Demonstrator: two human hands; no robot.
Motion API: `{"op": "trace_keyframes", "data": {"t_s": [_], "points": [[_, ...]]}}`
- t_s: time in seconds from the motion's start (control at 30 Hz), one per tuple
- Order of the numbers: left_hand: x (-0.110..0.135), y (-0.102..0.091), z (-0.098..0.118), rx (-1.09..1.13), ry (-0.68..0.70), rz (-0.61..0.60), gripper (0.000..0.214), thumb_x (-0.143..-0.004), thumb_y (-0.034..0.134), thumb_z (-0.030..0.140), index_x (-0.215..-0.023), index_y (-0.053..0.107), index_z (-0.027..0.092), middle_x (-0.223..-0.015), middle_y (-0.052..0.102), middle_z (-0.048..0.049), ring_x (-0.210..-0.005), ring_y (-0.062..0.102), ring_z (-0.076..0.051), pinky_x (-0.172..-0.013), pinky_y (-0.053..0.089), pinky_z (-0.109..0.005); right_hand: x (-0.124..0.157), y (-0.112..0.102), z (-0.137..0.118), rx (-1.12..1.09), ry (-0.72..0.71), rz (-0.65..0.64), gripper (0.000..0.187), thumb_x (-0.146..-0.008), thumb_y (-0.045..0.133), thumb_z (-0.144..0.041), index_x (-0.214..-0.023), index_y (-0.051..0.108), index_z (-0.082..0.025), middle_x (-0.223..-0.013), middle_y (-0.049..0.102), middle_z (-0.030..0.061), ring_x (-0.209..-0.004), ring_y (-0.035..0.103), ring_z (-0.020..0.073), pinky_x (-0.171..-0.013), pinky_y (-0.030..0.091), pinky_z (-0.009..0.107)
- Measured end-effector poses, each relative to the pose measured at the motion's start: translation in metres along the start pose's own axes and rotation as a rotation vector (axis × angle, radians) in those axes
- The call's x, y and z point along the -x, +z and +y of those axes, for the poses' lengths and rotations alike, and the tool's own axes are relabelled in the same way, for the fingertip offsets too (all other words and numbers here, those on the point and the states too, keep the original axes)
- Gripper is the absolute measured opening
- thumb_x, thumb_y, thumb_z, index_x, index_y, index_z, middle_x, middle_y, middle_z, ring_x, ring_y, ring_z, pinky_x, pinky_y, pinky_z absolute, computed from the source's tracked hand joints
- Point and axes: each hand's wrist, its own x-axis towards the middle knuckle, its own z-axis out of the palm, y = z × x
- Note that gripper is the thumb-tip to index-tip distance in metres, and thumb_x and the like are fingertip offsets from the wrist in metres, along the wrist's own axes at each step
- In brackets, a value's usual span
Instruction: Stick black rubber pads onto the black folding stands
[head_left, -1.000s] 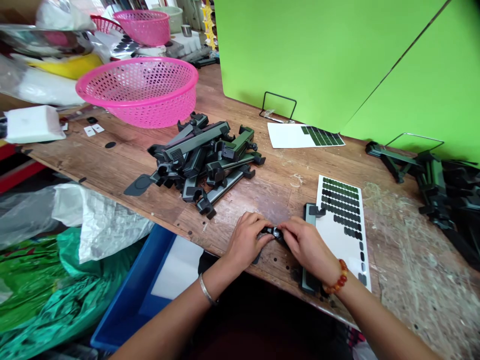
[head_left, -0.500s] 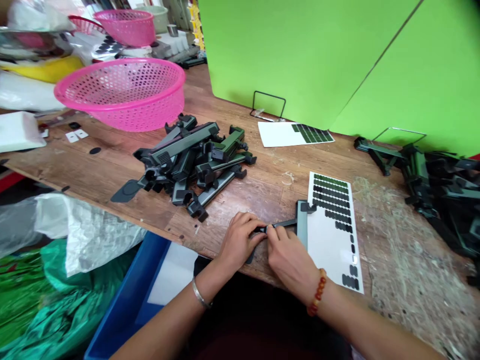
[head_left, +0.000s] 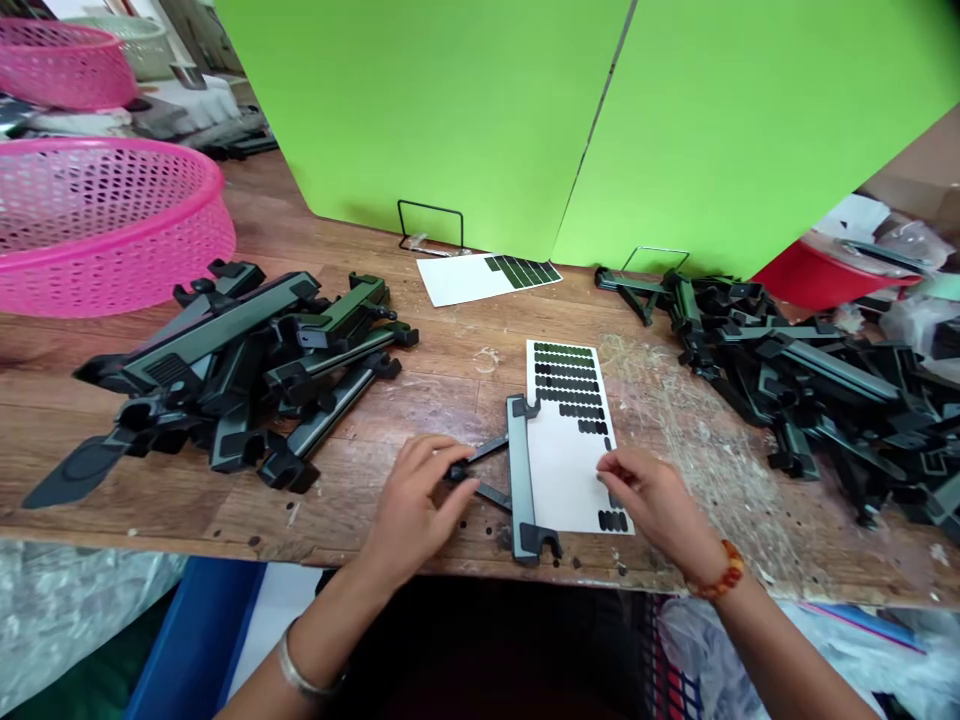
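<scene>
A grey-and-black folding bracket (head_left: 520,480) lies on the bench, its long bar with hooked black ends pointing away from me. Two thin black arms run left from the bar to a dark joint, which my left hand (head_left: 412,505) holds between thumb and fingers. Just right of the bracket, partly under its edge, is a white sheet of black stickers (head_left: 559,460), with much of its middle bare. My right hand (head_left: 652,500) has thumb and fingertips pinched together at the sheet's right edge, near the last few stickers. Anything between those fingertips is too small to make out.
Similar brackets (head_left: 247,360) are heaped on the left, and another pile (head_left: 810,370) lies on the right. A pink basket (head_left: 112,250) stands far left. Behind are a second sticker sheet (head_left: 457,280) and a green panel (head_left: 450,110). A red container (head_left: 817,275) sits back right.
The view has swung right. My right hand has left the bracket's joint and moved across to the sticker sheet. My left hand stays at the joint, and the bracket's two arms now show.
</scene>
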Motion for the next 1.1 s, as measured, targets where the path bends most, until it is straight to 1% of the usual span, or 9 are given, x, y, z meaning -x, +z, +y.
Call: {"op": "trace_keyframes", "data": {"t_s": [0.13,0.27,0.4,0.6,0.73,0.87,0.93,0.97,1.1], "points": [[-0.019,0.030,0.054,-0.021,0.263,-0.315,0.017,-0.089,0.057,0.029,-0.102,0.063,0.019,-0.103,0.061,-0.0051,-0.107,0.050,-0.021,-0.098,0.039,-0.036,0.017,0.002,0.037,0.066,0.061,-0.046,0.015,-0.084,0.050,-0.019,-0.073,0.059,-0.019,-0.071,0.059,0.0012,-0.064,0.056,0.0155,-0.064,0.042,0.028],[-0.026,0.071,0.086,-0.190,0.409,-0.545,0.020,-0.086,0.062,0.033,-0.095,0.062,0.015,-0.098,0.060,-0.0068,-0.100,0.051,-0.023,-0.090,0.044,-0.036,0.019,0.014,0.044,0.099,0.049,-0.038,0.015,-0.082,0.048,-0.017,-0.075,0.061,-0.018,-0.076,0.059,0.0036,-0.067,0.057,0.0164,-0.066,0.042,0.028],[-0.026,0.091,0.092,-0.345,0.443,-0.594,0.027,-0.086,0.062,0.033,-0.105,0.061,0.014,-0.103,0.057,-0.0088,-0.099,0.051,-0.026,-0.082,0.046,-0.038,0.012,0.015,0.045,0.111,0.042,-0.055,0.014,-0.079,0.046,-0.014,-0.070,0.056,-0.018,-0.073,0.057,0.0032,-0.065,0.055,0.0160,-0.064,0.042,0.027],[-0.022,0.094,0.091,-0.401,0.417,-0.599,0.030,-0.086,0.060,0.036,-0.108,0.059,0.015,-0.105,0.056,-0.0076,-0.099,0.049,-0.026,-0.076,0.046,-0.038,0.018,0.007,0.037,0.171,-0.023,-0.054,0.011,-0.081,0.045,-0.015,-0.072,0.049,-0.020,-0.075,0.057,0.0036,-0.065,0.053,0.0164,-0.063,0.040,0.028],[-0.023,0.084,0.093,-0.335,0.386,-0.598,0.032,-0.087,0.059,0.042,-0.104,0.058,0.015,-0.103,0.056,-0.0082,-0.100,0.049,-0.025,-0.083,0.046,-0.037,0.026,-0.011,0.019,0.085,0.014,-0.042,0.012,-0.086,0.046,-0.024,-0.074,0.048,-0.021,-0.066,0.055,-0.0016,-0.058,0.051,0.0136,-0.060,0.039,0.026],[-0.028,0.047,0.082,-0.268,0.323,-0.556,0.018,-0.088,0.059,0.030,-0.097,0.057,0.016,-0.098,0.055,-0.0063,-0.097,0.050,-0.021,-0.090,0.043,-0.033,0.023,-0.025,0.005,-0.016,0.091,0.052,0.011,-0.085,0.050,-0.030,-0.078,0.051,-0.022,-0.068,0.057,-0.0026,-0.061,0.054,0.0132,-0.062,0.041,0.025],[-0.029,0.024,0.070,-0.311,0.261,-0.525,0.008,-0.088,0.053,0.013,-0.095,0.057,0.016,-0.097,0.055,-0.0059,-0.095,0.050,-0.021,-0.089,0.043,-0.033,0.018,-0.023,0.001,-0.044,0.110,0.086,0.010,-0.085,0.052,-0.031,-0.080,0.052,-0.022,-0.071,0.059,-0.0017,-0.064,0.055,0.0137,-0.063,0.042,0.026],[-0.029,0.014,0.062,-0.342,0.226,-0.503,0.014,-0.087,0.049,0.007,-0.094,0.057,0.016,-0.098,0.055,-0.0062,-0.095,0.049,-0.021,-0.088,0.043,-0.034,0.015,-0.021,-0.001,-0.067,0.115,0.103,0.010,-0.084,0.053,-0.032,-0.083,0.053,-0.022,-0.073,0.060,-0.0011,-0.065,0.056,0.0140,-0.064,0.043,0.026],[-0.027,-0.007,0.036,-0.412,0.157,-0.496,0.015,-0.087,0.048,0.007,-0.084,0.060,0.016,-0.093,0.056,-0.0070,-0.091,0.051,-0.022,-0.084,0.045,-0.037,-0.001,-0.007,-0.011,-0.213,0.125,0.168,0.018,-0.081,0.058,-0.033,-0.094,0.054,-0.021,-0.080,0.063,0.0024,-0.069,0.059,0.0152,-0.066,0.047,0.027]]}}
